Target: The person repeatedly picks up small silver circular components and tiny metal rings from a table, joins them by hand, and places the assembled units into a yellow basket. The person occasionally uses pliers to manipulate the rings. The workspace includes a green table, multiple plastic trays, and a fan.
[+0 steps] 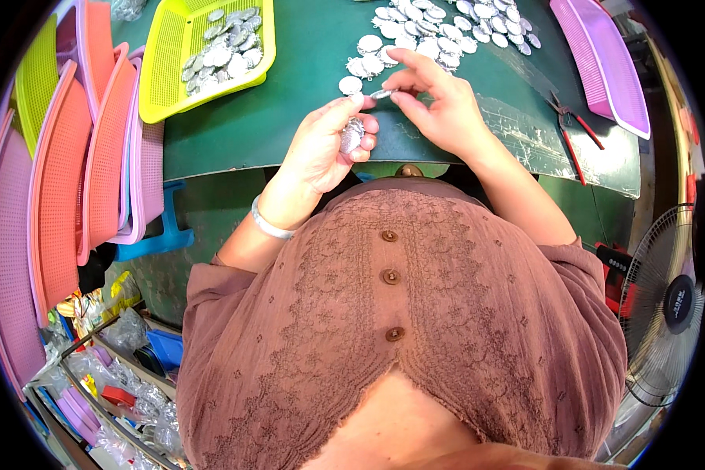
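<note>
My left hand (321,145) is closed around a few round silver pendants (352,135) stacked in its palm. Another silver disc (381,94), seen edge-on, is pinched between the left fingertips and the thumb and finger of my right hand (444,106). The remaining right fingers curl above it. A loose heap of similar silver pendants (450,33), some with small loops, lies just beyond both hands on the green table (313,47). One pendant (350,84) rests apart at the heap's near edge, beside the left thumb.
A yellow-green basket (155,74) with more pendants stands at the far left. Red-handled pliers (576,133) lie at the right, near a purple basket (595,63). Stacked orange and purple baskets (63,188) rise along the left side; a fan (662,305) stands at the right.
</note>
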{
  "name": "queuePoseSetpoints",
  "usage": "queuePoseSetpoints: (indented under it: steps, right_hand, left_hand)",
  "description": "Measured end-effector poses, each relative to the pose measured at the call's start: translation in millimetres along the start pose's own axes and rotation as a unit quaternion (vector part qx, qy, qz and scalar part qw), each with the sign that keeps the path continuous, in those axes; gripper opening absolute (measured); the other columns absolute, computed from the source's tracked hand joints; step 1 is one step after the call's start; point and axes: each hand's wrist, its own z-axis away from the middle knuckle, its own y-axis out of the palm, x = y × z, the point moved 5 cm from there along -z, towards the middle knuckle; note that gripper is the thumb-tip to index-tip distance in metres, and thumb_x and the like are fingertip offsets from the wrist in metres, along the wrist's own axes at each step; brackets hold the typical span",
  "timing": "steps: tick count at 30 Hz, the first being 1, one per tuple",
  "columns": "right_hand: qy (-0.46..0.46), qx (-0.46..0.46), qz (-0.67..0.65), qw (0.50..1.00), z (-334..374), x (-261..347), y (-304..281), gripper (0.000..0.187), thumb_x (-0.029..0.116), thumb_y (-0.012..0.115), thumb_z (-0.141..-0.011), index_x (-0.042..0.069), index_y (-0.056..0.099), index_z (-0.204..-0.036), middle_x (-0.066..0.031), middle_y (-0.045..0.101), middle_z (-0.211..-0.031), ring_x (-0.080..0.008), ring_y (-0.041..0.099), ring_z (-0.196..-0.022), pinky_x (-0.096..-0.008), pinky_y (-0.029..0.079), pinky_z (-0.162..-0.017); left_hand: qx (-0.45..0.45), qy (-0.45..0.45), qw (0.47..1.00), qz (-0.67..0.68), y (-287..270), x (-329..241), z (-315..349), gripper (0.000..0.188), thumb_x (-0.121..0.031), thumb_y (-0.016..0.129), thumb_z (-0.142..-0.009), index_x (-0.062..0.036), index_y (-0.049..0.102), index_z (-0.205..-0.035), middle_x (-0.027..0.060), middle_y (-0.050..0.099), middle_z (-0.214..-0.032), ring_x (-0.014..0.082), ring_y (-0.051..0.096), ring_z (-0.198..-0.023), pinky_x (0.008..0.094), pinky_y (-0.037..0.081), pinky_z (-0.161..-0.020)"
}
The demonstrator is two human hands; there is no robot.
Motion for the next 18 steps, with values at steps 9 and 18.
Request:
queuePoseSetpoints:
  steps: [9, 18]
  right_hand:
    - [0.069, 0.031, -0.281, 0.957, 15.4, -1.5, 2.0, 0.052, -0.005, 0.055, -0.081, 0.002, 0.036, -0.129, -0.0091, 0.058, -0.1, -0.0136, 0.056, -0.089, -0.0255, 0.046, -0.079]
    - [0.136, 0.022, -0.33, 0.934, 15.8, -5.8, 3.3, 0.048, -0.003, 0.055, -0.081, 0.002, 0.04, -0.126, -0.0057, 0.057, -0.09, -0.0096, 0.055, -0.084, -0.0228, 0.045, -0.075]
  left_hand:
    - [-0.009, 0.056, 0.996, -0.07, 5.0, 2.8, -2.1, 0.014, -0.009, 0.055, -0.085, -0.0051, 0.053, -0.099, 0.0058, 0.058, -0.078, 0.0102, 0.052, -0.06, 0.0192, 0.039, -0.047]
    - [-0.005, 0.078, 0.993, -0.084, 8.3, 3.6, 0.0, 0.013, -0.011, 0.054, -0.086, -0.0033, 0.054, -0.096, 0.0077, 0.062, -0.081, 0.0101, 0.056, -0.06, 0.0196, 0.044, -0.049]
